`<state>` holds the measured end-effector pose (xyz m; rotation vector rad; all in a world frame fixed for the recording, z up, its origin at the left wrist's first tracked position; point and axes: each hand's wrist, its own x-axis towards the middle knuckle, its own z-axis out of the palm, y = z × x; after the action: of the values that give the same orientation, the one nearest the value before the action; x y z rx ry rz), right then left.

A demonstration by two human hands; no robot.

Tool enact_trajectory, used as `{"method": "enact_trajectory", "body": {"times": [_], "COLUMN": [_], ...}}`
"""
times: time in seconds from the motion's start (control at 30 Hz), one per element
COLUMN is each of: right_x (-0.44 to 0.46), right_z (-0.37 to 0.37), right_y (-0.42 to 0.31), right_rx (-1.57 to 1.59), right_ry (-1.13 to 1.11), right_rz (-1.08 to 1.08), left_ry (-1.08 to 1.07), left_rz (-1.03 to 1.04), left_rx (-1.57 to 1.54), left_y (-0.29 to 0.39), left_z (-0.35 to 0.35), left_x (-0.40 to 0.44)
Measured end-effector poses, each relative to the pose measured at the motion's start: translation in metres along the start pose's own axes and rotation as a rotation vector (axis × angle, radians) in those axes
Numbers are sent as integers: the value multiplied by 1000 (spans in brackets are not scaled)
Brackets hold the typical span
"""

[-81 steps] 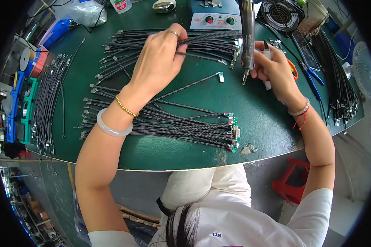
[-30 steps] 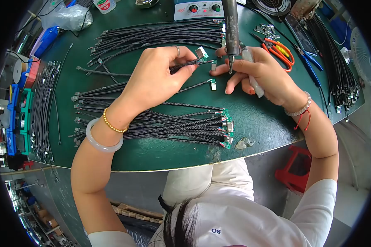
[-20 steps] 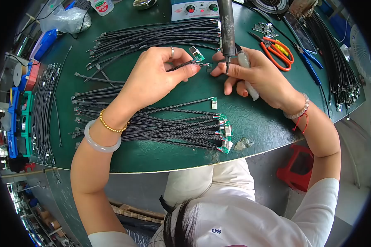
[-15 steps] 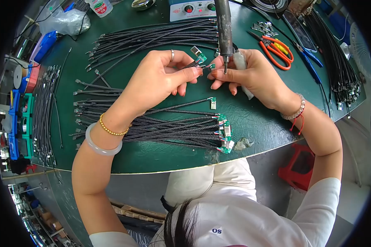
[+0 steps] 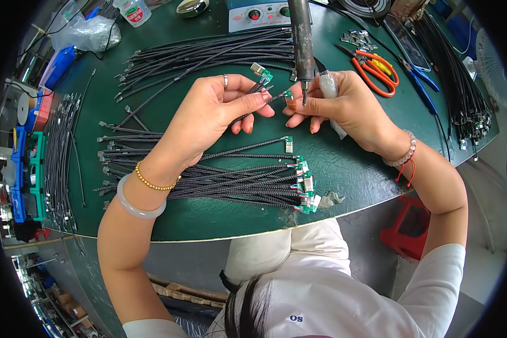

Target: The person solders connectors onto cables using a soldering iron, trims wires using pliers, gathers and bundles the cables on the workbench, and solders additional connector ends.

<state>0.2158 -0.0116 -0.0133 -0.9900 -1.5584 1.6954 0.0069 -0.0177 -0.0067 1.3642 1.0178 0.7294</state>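
My left hand [image 5: 211, 107] is closed around black braided cables [image 5: 243, 117]. One cable end, a green circuit board with a metal plug [image 5: 259, 70], sticks up above the thumb. Another cable with a small green board [image 5: 288, 94] reaches across to the fingertips of my right hand [image 5: 335, 104]; whether they touch it I cannot tell. My right hand is closed around a whitish plastic-wrapped stick [image 5: 328, 84], which shows above and below it. Between the hands, a soldering iron [image 5: 303, 48] points down from above, its tip close to my right thumb and index finger.
Braided cables with green board ends [image 5: 242, 177] lie in front of me; more cables [image 5: 208, 56] lie behind. A soldering station [image 5: 259, 16] stands at the back. Orange-handled pliers [image 5: 377, 73], blue-handled cutters [image 5: 425, 93] and a cable bundle [image 5: 462, 84] are at right.
My left hand has moved slightly left, widening the gap to my right hand. More of the cable between them shows. The iron appears slightly further left in view.
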Motion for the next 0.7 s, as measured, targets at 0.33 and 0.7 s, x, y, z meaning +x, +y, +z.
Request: {"method": "enact_trajectory", "body": {"times": [0.33, 0.7], "right_x": [1, -1], "right_z": [1, 3], "right_y": [0, -3], "right_rx": [149, 80], "right_ry": [98, 134], "right_rz": [-68, -120], "left_ry": [60, 51], "left_rz": [66, 57], "left_rx": [-1, 3], "left_y": [-3, -4], "left_z": [10, 11], "left_x": [-4, -4]}}
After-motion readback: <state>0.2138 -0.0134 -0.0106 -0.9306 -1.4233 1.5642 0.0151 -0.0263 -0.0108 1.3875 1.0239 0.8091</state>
